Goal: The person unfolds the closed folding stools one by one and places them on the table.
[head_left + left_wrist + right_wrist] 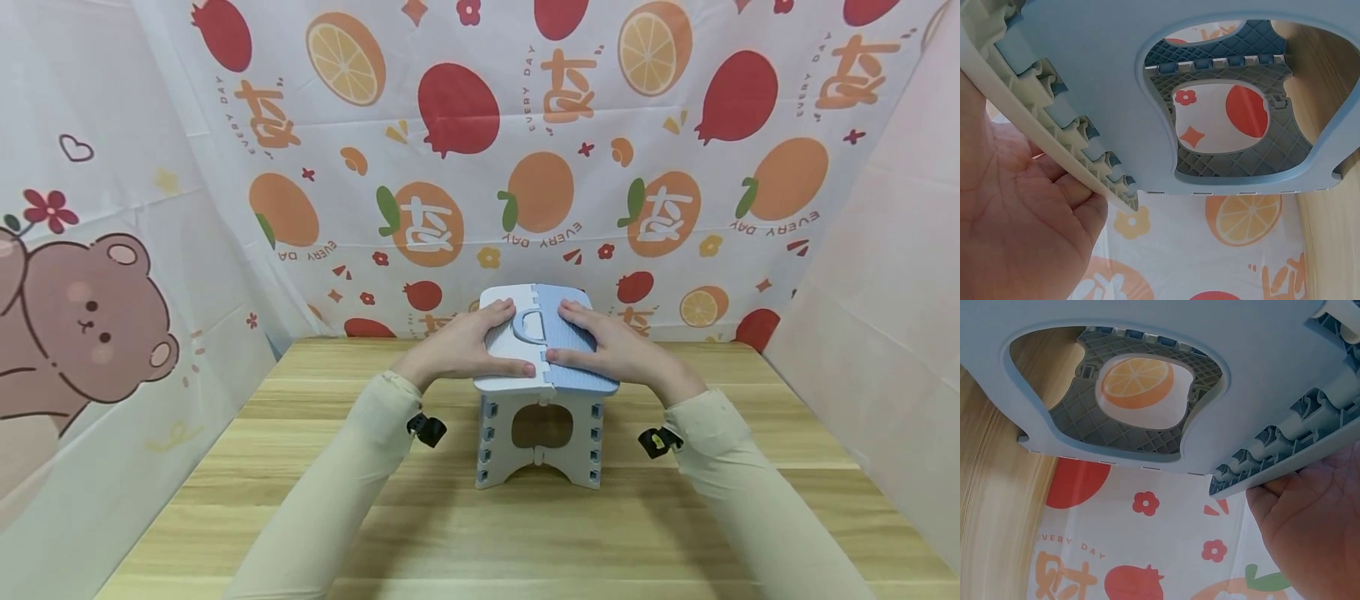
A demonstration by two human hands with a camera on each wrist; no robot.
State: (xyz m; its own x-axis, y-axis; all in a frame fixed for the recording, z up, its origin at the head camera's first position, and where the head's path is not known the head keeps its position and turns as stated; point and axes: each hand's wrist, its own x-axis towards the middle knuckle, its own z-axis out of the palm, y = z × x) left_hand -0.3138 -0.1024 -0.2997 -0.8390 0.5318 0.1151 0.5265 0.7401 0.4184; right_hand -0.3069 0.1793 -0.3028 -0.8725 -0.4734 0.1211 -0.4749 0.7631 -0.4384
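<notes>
A folding step stool (542, 439) stands upright and unfolded on the wooden table. Its seat has a white left half and a light-blue right half, with a small carry handle (529, 327) near the middle seam. My left hand (468, 343) grips the seat's left side, its thumb and index finger lying over the white half. Across the seam my right hand (618, 343) holds the blue half the same way, thumb tips close together. In the left wrist view, lower fingers (1072, 187) curl at the seat's edge; the right palm (1310, 519) lies against the opposite edge. The seat hides some fingertips.
The wooden table (300, 467) extends around the stool. Behind it hangs a fruit-print cloth (480, 208), close to the table's back edge. Cloth with a bear print (112, 317) stands at the left, and a pale cloth (885, 292) at the right.
</notes>
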